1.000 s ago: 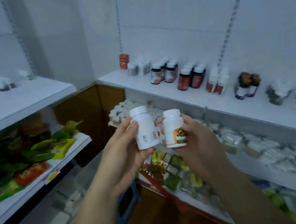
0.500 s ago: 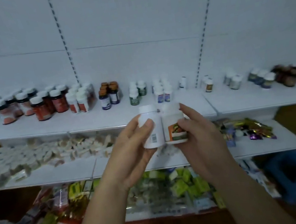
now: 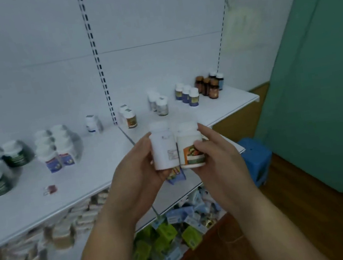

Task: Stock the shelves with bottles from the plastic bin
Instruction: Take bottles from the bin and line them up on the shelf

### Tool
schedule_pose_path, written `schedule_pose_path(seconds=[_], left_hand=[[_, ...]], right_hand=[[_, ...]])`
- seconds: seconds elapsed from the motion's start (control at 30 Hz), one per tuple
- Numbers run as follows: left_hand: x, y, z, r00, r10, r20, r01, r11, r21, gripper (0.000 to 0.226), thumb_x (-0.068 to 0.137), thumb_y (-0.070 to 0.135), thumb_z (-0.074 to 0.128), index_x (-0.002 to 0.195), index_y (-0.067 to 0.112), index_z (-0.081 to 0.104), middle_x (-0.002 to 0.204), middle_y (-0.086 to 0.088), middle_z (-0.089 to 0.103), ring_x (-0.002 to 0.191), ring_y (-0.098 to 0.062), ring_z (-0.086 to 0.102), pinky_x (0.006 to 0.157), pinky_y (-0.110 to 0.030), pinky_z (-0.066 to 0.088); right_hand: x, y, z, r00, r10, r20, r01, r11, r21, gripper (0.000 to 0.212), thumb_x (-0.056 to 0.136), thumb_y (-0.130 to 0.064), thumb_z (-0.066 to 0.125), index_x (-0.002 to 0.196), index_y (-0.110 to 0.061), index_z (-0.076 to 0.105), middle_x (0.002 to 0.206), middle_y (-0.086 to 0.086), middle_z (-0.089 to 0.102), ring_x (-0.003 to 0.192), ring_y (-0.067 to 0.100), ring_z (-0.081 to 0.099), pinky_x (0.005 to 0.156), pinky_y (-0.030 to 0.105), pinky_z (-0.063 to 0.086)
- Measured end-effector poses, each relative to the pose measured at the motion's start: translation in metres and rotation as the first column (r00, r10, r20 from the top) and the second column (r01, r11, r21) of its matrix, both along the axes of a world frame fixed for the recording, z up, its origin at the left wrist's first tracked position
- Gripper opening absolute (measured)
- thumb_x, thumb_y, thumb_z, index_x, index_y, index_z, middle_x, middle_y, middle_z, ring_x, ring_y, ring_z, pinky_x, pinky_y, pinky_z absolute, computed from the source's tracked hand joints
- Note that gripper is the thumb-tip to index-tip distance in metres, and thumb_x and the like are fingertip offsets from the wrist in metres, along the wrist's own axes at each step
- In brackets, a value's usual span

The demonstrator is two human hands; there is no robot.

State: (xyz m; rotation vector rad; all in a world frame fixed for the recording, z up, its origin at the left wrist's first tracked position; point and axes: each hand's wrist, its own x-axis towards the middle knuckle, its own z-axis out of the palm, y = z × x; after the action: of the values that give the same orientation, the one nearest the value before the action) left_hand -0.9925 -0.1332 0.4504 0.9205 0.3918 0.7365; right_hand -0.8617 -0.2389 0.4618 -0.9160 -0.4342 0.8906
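1. At centre of the head view, the left hand [image 3: 136, 169] curls round a plain white bottle [image 3: 163, 147] and the right hand [image 3: 217, 156] grips an orange-labelled bottle [image 3: 190, 147]. The two bottles touch and stand upright, labels facing the eyes, probably for sorting.
2. Toward 11 o'clock, similar shelved bottles [image 3: 130, 118] stand on the top shelf [image 3: 95, 164], likely the destination.
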Motion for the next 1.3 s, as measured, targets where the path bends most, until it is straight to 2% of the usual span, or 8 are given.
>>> schedule_pose_path(seconds=[0.07, 0.17, 0.27, 0.53, 0.67, 0.87, 1.17, 1.3], left_hand=[[0.019, 0.026, -0.005, 1.000, -0.020, -0.005, 0.020, 1.000, -0.021, 0.042, 0.109, 0.029, 0.047, 0.141, 0.006, 0.062, 0.140, -0.019, 0.067, 0.130, -0.037, 0.065, 0.108, -0.053, 0.055], [0.039, 0.064, -0.012, 0.999, -0.044, -0.030, 0.045, 0.999, 0.012, 0.049, 0.102, 0.032, 0.055, 0.142, 0.005, 0.061, 0.139, -0.020, 0.067, 0.131, -0.040, 0.064, 0.111, -0.058, 0.050], [0.048, 0.095, -0.015, 0.997, 0.001, -0.082, 0.001, 0.999, 0.032, 0.048, 0.091, 0.028, 0.063, 0.135, 0.008, 0.065, 0.129, -0.015, 0.074, 0.124, -0.036, 0.069, 0.100, -0.051, 0.060], [0.047, 0.167, -0.036, 0.977, 0.083, -0.195, -0.087, 0.996, -0.007, 0.047, 0.095, 0.034, 0.057, 0.136, 0.012, 0.066, 0.131, -0.011, 0.074, 0.112, -0.028, 0.071, 0.097, -0.045, 0.049], [0.045, 0.193, -0.042, 0.966, 0.195, -0.170, -0.211, 0.974, -0.086, 0.048, 0.097, 0.032, 0.056, 0.139, 0.010, 0.063, 0.133, -0.015, 0.072, 0.118, -0.035, 0.067, 0.107, -0.051, 0.045], [0.059, 0.210, -0.039, 0.931, 0.353, -0.096, -0.366, 0.900, -0.238, 0.044, 0.099, 0.027, 0.055, 0.138, 0.009, 0.067, 0.135, -0.017, 0.070, 0.113, -0.032, 0.069, 0.087, -0.038, 0.064], [0.078, 0.202, -0.049, 0.866, 0.479, -0.145, -0.499, 0.803, -0.327, 0.042, 0.106, 0.026, 0.052, 0.139, 0.002, 0.066, 0.137, -0.023, 0.067, 0.121, -0.035, 0.063, 0.098, -0.043, 0.059], [0.074, 0.196, -0.052, 0.860, 0.494, -0.130, -0.508, 0.799, -0.321, 0.044, 0.106, 0.027, 0.053, 0.143, 0.004, 0.063, 0.140, -0.022, 0.065, 0.122, -0.036, 0.064, 0.097, -0.042, 0.059]], right_hand=[[0.015, 0.022, -0.003, 0.998, -0.056, -0.007, 0.056, 0.998, -0.020, 0.035, 0.104, 0.001, 0.053, 0.131, -0.017, 0.067, 0.117, 0.014, 0.076, 0.103, 0.026, 0.072, 0.086, 0.040, 0.058], [0.030, 0.056, -0.014, 0.997, -0.070, -0.036, 0.070, 0.998, -0.006, 0.040, 0.103, 0.000, 0.054, 0.142, -0.007, 0.060, 0.130, 0.024, 0.069, 0.113, 0.033, 0.068, 0.098, 0.046, 0.055], [0.038, 0.089, -0.023, 0.999, -0.031, -0.021, 0.031, 0.999, -0.013, 0.039, 0.103, -0.002, 0.053, 0.142, -0.002, 0.059, 0.134, 0.023, 0.068, 0.123, 0.036, 0.066, 0.103, 0.046, 0.056], [0.068, 0.175, -0.049, 1.000, 0.002, 0.009, -0.001, 0.993, -0.114, 0.036, 0.102, -0.005, 0.058, 0.138, -0.009, 0.064, 0.123, 0.024, 0.072, 0.107, 0.033, 0.071, 0.096, 0.046, 0.056], [0.095, 0.219, -0.067, 0.957, 0.081, 0.279, -0.020, 0.976, -0.216, 0.031, 0.103, -0.006, 0.060, 0.124, -0.026, 0.069, 0.100, -0.003, 0.080, 0.094, 0.014, 0.075, 0.085, 0.029, 0.058], [0.126, 0.296, -0.101, 0.670, 0.324, 0.669, -0.144, 0.940, -0.311, 0.042, 0.098, -0.008, 0.070, 0.124, -0.039, 0.061, 0.118, -0.023, 0.068, 0.105, -0.010, 0.064, 0.082, 0.007, 0.050], [0.140, 0.340, -0.141, 0.550, 0.424, 0.719, -0.305, 0.904, -0.299, 0.039, 0.100, -0.018, 0.069, 0.134, -0.037, 0.060, 0.131, -0.007, 0.066, 0.116, 0.009, 0.070, 0.101, 0.041, 0.058], [0.139, 0.343, -0.137, 0.541, 0.414, 0.732, -0.315, 0.907, -0.280, 0.042, 0.100, -0.016, 0.070, 0.138, -0.027, 0.059, 0.126, -0.013, 0.069, 0.115, 0.006, 0.069, 0.102, 0.036, 0.057]])
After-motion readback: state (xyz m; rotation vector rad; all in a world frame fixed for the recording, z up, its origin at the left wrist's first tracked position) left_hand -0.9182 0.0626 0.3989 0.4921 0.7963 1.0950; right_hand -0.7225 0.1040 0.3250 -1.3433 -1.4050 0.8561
